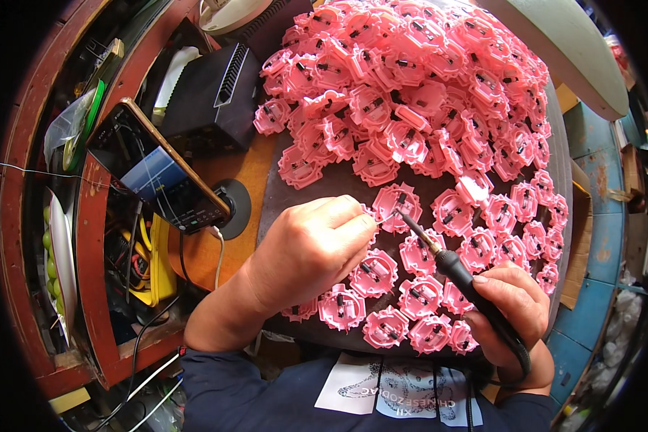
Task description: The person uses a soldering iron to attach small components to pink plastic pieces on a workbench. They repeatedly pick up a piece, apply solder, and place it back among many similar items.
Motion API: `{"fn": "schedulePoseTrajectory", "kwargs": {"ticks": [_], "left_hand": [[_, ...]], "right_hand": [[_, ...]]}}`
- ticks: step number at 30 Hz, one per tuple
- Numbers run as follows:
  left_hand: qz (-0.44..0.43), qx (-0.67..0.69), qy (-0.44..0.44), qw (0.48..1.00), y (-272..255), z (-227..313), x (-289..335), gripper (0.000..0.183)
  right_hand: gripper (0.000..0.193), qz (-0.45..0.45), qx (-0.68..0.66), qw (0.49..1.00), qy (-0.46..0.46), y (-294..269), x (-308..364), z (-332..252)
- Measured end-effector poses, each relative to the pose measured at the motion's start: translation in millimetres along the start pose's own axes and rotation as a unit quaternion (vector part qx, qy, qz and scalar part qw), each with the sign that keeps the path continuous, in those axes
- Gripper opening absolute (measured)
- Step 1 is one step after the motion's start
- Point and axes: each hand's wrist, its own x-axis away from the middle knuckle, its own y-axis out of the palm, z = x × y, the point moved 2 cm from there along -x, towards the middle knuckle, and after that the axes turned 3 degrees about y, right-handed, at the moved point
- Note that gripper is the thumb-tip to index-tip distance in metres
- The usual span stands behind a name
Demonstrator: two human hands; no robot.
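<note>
Right hand holds soldering iron, tip at pink part; left hand pinches solder wire there; pink pile on bench.

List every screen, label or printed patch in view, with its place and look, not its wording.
Phone: propped on the wooden shelf left of the pink parts, to the left of the left hand; dark slim rectangle, copper-coloured edge, lit screen with a blue band.
Printed patch: on the dark blue shirt at the bottom edge, below the right hand; white panels with dark line art.
No packages or signs can be made out.
</note>
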Motion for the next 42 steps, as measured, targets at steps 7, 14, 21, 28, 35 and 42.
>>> {"fn": "schedulePoseTrajectory", "kwargs": {"ticks": [7,14,21,28,35,42], "left_hand": [[0.008,0.001,-0.001,1.000,0.6,-1.3,-0.4,0.020],[-0.004,-0.008,-0.004,1.000,0.6,-2.0,-0.6,0.020],[-0.004,0.003,-0.007,1.000,1.6,-3.8,-2.0,0.020],[-0.004,0.003,-0.006,1.000,0.7,-3.7,-2.8,0.020],[-0.018,-0.005,-0.009,1.000,2.0,-4.4,-3.5,0.019],[0.022,-0.011,-0.009,1.000,-3.0,-3.1,-1.5,0.020]], "right_hand": [[0.042,-0.005,-0.001,1.000,0.010,1.9,-1.1,0.4],[0.042,-0.018,0.001,1.000,0.017,1.1,-3.3,-2.2],[0.042,-0.017,0.003,1.000,0.015,1.8,-3.8,-2.5],[0.042,-0.008,-0.003,1.000,0.009,1.9,-4.5,-2.4],[0.043,-0.020,-0.003,1.000,0.021,3.6,-3.0,-3.0],[0.040,0.009,-0.001,1.000,0.027,-1.9,0.3,-5.1]]}}
